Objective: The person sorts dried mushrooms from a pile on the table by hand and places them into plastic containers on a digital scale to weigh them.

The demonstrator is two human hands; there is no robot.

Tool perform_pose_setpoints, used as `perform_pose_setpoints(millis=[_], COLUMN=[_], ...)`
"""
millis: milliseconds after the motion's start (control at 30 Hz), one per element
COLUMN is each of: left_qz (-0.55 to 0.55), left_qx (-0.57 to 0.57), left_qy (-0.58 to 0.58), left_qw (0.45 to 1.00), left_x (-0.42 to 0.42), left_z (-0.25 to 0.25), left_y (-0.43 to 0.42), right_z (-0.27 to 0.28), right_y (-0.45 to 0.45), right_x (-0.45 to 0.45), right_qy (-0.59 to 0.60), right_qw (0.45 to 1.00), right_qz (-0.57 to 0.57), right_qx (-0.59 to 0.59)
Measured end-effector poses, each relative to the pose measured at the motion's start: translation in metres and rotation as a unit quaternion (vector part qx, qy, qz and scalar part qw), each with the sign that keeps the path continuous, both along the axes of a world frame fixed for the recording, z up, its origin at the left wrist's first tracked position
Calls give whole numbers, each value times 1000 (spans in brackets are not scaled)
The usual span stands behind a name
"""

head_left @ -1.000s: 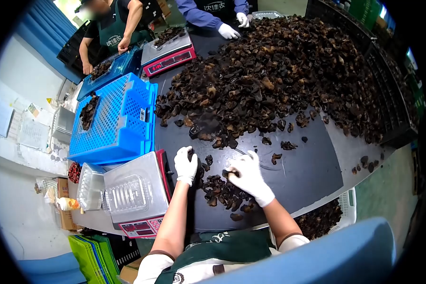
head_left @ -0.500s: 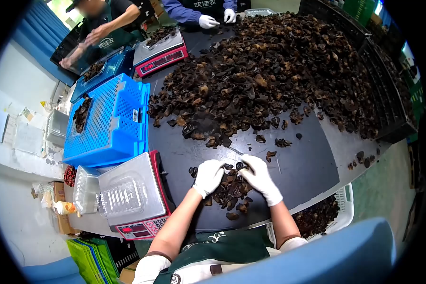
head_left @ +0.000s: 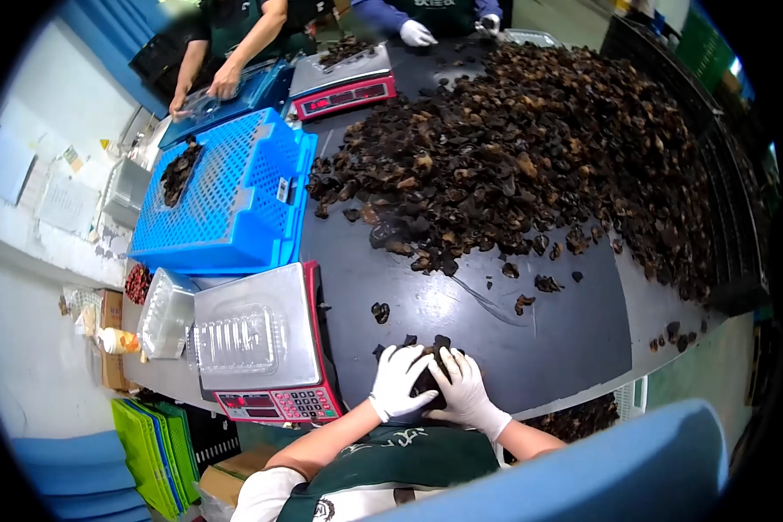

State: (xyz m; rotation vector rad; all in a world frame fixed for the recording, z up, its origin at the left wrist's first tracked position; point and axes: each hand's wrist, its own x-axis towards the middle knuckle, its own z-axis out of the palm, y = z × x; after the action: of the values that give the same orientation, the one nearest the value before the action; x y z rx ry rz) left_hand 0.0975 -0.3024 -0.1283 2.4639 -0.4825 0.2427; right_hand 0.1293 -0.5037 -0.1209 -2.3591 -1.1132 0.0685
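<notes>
Both gloved hands are cupped, fingers partly spread and bent: the left hand (head_left: 402, 383) and the right hand (head_left: 463, 389) bracket a clump of dark curled pieces (head_left: 426, 380) from opposite sides. Whether either has a firm hold cannot be told; the hands cover most of the clump. The clump lies on the black mat (head_left: 574, 344), at its near edge. One loose piece (head_left: 380, 311) lies beyond the left hand.

Surroundings: the near scale (head_left: 297, 370) stands left of the hands, bearing a clear plastic tray (head_left: 239, 339). Behind it sits a blue crate (head_left: 257, 239). A large heap (head_left: 513, 165) occupies the far side, bounded at right by black crates (head_left: 739, 235). A blue curved surface (head_left: 618, 470) obstructs the lower-right foreground. Co-workers' hands are at the far edge, well apart.
</notes>
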Motion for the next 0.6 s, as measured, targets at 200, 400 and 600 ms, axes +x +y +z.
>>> perform_pose_setpoints(millis=[200, 400, 600], left_qz=[129, 236, 330], left_qx=[-207, -335, -366], left_qy=[-27, -75, -165], left_qw=[969, 909, 855], left_x=[10, 21, 8], left_z=[-16, 10, 125], left_y=[-15, -3, 85], right_z=[-18, 27, 118], right_y=[38, 91, 200], right_x=[26, 44, 58], right_qy=[17, 30, 32], right_qw=[994, 957, 936], right_qz=[-53, -55, 118], right_qx=[91, 282, 330])
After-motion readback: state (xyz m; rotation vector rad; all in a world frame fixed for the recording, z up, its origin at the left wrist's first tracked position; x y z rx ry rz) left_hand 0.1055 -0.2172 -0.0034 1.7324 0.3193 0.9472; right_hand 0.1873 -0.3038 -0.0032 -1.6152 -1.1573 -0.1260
